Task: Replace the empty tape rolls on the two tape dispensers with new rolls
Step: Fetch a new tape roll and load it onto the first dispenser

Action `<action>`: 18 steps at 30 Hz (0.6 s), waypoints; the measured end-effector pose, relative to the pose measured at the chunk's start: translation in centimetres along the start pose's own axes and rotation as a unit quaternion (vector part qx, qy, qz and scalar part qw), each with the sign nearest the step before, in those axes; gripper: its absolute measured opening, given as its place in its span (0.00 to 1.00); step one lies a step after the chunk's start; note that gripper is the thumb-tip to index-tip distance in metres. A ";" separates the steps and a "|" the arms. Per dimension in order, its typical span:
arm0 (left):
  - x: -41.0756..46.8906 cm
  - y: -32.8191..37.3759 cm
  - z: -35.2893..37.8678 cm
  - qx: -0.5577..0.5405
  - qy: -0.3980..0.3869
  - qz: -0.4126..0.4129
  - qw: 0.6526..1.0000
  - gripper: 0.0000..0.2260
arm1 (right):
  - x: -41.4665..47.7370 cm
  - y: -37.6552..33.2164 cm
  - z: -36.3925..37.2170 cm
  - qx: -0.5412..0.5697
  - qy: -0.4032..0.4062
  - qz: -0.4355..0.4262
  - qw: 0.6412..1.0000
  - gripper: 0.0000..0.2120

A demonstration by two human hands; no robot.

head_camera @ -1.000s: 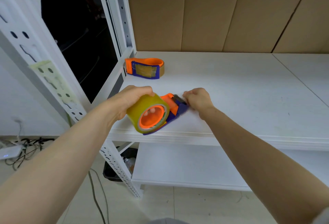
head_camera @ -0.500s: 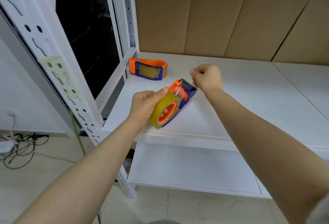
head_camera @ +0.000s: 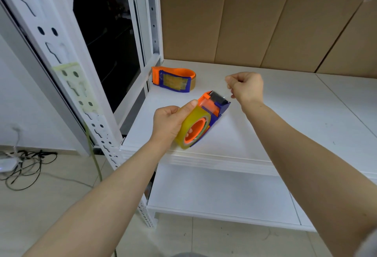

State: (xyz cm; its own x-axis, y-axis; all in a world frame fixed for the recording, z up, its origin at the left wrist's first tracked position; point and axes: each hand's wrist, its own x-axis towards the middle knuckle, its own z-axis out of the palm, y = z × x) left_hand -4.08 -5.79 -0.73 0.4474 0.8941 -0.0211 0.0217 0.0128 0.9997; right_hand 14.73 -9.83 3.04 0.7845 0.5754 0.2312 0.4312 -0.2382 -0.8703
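While my left hand (head_camera: 169, 123) grips the roll (head_camera: 188, 123) on the dispenser (head_camera: 215, 106) above the shelf (head_camera: 285, 113) edge, its long axis points up-right toward my right hand (head_camera: 245, 87), which pinches the tape end (head_camera: 228, 95) beside the cutter.

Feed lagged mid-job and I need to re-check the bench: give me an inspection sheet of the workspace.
Surface: white shelf top, lower shelf beneath.
Job's things: held dispenser, orange and blue, carries a yellowish tape roll; second dispenser lies at back left.
Clutter: nothing seen.
Hands: left hand grips the tape roll; right hand pinches what looks like a clear tape end.
Cables: dark cables on the floor, left; green cord by the rack post.
Surroundings: cardboard behind the shelf.
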 end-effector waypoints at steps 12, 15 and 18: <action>0.7 0.0 0.3 0.018 0.035 -0.007 0.999 0.17 | 0.5 0.0 -0.2 0.024 0.017 0.000 1.000 0.10; 0.7 -0.2 0.2 0.009 0.037 -0.005 0.999 0.17 | 0.6 0.1 -0.1 0.030 0.006 0.016 0.999 0.09; 0.7 -0.4 0.1 -0.002 0.037 -0.009 0.999 0.16 | 0.9 0.2 -0.2 0.052 -0.008 0.062 0.997 0.08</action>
State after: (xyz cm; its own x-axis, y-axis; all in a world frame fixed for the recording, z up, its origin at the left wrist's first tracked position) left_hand -3.69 -5.19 -1.12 0.3802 0.9241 -0.0382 0.0247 0.0312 0.9992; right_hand 15.57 -9.53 3.16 0.8218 0.5586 0.1124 0.2820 -0.2272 -0.9321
